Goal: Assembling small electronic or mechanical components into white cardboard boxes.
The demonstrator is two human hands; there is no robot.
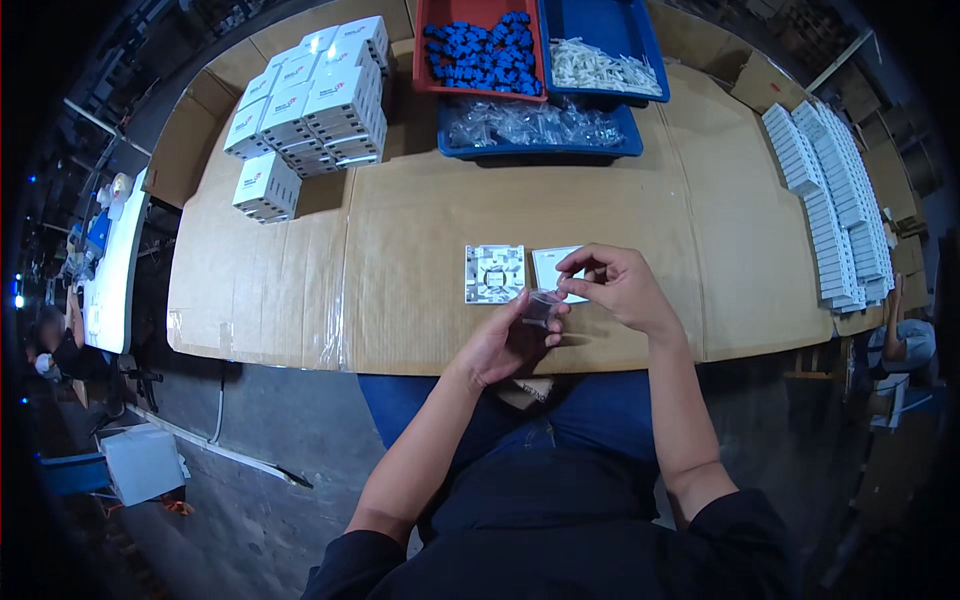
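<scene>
A small clear plastic bag is held low over the cardboard by my left hand, its thumb and fingers closed around the sides. The thumb and fingertips of my right hand pinch at the bag's upper right edge; whether something tiny is also between them cannot be made out. Just beyond the bag lies a white square plastic housing with its moulded inside facing up. Beside it, a flat white square cover is partly hidden by my right hand.
Stacked white boxes stand at the far left. Far centre are a red tray of blue parts, a blue tray of white pieces and another blue tray of clear bags. White housings are stacked in rows at right.
</scene>
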